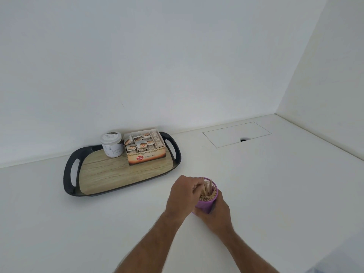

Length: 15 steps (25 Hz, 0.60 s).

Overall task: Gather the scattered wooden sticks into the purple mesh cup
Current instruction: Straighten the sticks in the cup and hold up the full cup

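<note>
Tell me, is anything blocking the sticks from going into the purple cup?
Nothing visible does. The left hand holds sticks right at the open top of the purple cup, while the right hand steadies the cup. The tray sits apart, off to the left.

Purple mesh cup (205, 203) stands on the white counter, near the front right corner of the tray, tilted slightly toward the viewer so the mouth shows. Lower wall is solid purple; mesh is visible at the far rim. Wooden sticks (207, 191) fill the cup: thin, pale tan, packed on end. Most sit low with their ends level inside the mouth; a few rise above the rim and lean to the right. No loose sticks visible on the counter around the cup.
</note>
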Each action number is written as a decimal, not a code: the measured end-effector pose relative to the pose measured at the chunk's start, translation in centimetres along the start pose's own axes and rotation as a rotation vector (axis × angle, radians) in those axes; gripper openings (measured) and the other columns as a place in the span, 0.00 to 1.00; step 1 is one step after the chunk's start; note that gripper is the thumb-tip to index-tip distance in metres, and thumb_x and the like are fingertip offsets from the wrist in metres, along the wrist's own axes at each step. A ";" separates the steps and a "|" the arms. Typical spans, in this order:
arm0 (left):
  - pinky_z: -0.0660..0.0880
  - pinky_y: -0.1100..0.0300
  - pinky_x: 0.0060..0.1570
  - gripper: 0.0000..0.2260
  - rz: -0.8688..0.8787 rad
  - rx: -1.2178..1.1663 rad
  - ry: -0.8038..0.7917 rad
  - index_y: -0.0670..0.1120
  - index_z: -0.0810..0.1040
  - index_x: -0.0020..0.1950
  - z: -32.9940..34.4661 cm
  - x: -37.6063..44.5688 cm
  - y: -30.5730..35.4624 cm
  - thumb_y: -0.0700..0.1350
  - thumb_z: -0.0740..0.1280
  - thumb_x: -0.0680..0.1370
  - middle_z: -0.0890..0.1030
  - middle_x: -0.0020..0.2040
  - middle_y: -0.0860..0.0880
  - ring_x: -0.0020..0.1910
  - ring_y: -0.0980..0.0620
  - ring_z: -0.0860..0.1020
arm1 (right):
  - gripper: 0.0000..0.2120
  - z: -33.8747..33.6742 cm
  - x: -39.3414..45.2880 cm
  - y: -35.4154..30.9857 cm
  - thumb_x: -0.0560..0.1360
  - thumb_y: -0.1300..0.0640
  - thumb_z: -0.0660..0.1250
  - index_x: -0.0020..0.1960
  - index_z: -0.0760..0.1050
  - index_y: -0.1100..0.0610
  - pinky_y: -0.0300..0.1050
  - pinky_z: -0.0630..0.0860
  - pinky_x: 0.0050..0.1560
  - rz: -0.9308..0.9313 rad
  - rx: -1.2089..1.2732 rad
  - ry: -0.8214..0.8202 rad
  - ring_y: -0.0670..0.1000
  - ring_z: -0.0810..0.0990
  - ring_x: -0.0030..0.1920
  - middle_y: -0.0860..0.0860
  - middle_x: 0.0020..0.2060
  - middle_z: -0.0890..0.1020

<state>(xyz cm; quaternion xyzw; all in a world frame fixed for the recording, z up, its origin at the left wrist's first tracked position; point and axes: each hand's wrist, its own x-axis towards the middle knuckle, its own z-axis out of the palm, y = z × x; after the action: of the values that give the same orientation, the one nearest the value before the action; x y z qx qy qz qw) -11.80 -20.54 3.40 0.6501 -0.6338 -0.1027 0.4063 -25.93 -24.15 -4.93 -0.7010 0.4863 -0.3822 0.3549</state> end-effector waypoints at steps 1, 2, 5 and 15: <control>0.75 0.54 0.53 0.07 0.025 0.071 -0.041 0.53 0.85 0.51 0.0 0.0 -0.2 0.46 0.67 0.78 0.85 0.48 0.56 0.50 0.52 0.78 | 0.37 0.0 0.0 0.0 0.58 0.41 0.83 0.60 0.67 0.30 0.24 0.73 0.47 0.002 -0.001 -0.003 0.32 0.78 0.54 0.34 0.54 0.80; 0.69 0.57 0.58 0.08 0.037 0.129 -0.089 0.55 0.84 0.53 0.1 -0.1 -0.4 0.48 0.66 0.79 0.83 0.55 0.59 0.56 0.52 0.74 | 0.37 0.0 0.0 0.0 0.58 0.42 0.83 0.60 0.67 0.31 0.24 0.73 0.47 0.004 0.001 -0.004 0.32 0.78 0.54 0.35 0.54 0.80; 0.52 0.58 0.66 0.15 -0.005 0.194 -0.214 0.60 0.76 0.66 0.3 -0.9 -1.2 0.55 0.58 0.82 0.67 0.74 0.60 0.73 0.53 0.58 | 0.37 -0.1 0.0 -0.3 0.59 0.44 0.83 0.62 0.67 0.32 0.25 0.73 0.48 -0.007 0.015 -0.005 0.33 0.78 0.55 0.35 0.56 0.80; 0.47 0.43 0.77 0.44 -0.463 0.596 -0.166 0.55 0.51 0.80 -7.6 -9.9 -13.0 0.77 0.37 0.69 0.54 0.81 0.53 0.80 0.52 0.49 | 0.36 -0.6 0.2 -0.2 0.51 0.42 0.83 0.56 0.72 0.36 0.25 0.74 0.43 0.095 0.092 0.009 0.34 0.81 0.49 0.30 0.49 0.82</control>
<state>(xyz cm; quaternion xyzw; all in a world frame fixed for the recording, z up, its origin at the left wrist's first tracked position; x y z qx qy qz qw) 0.97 -10.29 -3.99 0.8551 -0.5031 -0.0553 0.1129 -26.29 -24.34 -4.47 -0.6584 0.5025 -0.3902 0.4022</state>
